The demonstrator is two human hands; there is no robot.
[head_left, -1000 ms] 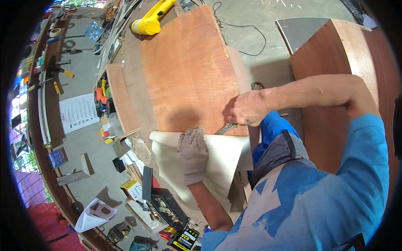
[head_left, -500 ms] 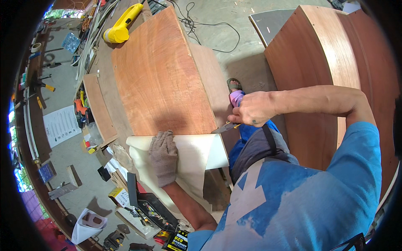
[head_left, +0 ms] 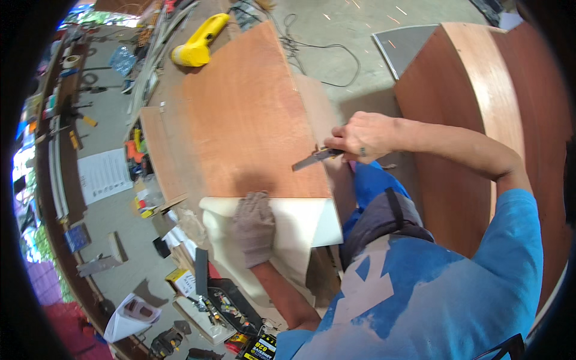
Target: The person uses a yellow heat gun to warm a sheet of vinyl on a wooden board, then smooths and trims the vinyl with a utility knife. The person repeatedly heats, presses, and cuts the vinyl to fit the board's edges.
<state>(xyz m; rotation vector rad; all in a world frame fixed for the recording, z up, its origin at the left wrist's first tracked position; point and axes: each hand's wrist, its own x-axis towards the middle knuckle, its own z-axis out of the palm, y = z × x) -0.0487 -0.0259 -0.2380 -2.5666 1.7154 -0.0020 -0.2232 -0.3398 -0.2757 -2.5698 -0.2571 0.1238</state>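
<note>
right fingers [head_left: 336,143] gripping knife [head_left: 309,161], shifted over panel [head_left: 246,102]

Up comes the right hand [head_left: 367,135], utility knife [head_left: 319,157] leaving the pale sheet's edge [head_left: 294,200], blade now over the plywood panel [head_left: 246,114], near frame centre!

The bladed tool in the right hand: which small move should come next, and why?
Probably bring the bladed tool toward the edge of the pale sheet, clear of the gloved left hand: the right hand holds it over the bare wood panel, while the left lies on the sheet.
</note>
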